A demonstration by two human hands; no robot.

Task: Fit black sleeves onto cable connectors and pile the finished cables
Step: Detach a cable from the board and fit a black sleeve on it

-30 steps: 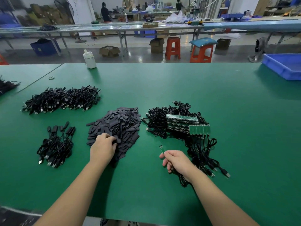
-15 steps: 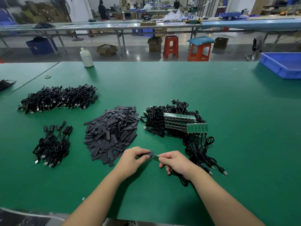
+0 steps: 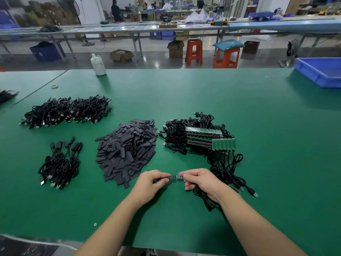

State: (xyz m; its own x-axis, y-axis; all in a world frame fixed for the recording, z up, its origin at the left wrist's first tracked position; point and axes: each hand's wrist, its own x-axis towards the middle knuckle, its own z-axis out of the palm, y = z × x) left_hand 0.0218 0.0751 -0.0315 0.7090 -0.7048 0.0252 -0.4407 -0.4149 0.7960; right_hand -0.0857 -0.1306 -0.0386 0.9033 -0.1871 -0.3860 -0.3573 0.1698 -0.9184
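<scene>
- Sliding on now: my left hand [image 3: 150, 182], which a second ago was down in the heap at 10 o'clock, pinches one flat black rubbery sleeve [image 3: 172, 177] and has brought it up to the small green circuit-board connector [image 3: 180, 176].
- My right hand [image 3: 200, 181] stays pinched on that connector's other end, its thin glossy black cable [image 3: 206, 200] trailing under the palm toward 5 o'clock.
- Sleeve covers only the tip, I judge; board still shows, so fitting is underway.
- Matte grey-black heap of flat sleeves [image 3: 127, 150] sits at 11 o'clock; the small pile of finished sleeved cables [image 3: 60, 163] at 9 o'clock; tangled unsleeved cables with green boards [image 3: 201, 139] at 1 o'clock.
</scene>
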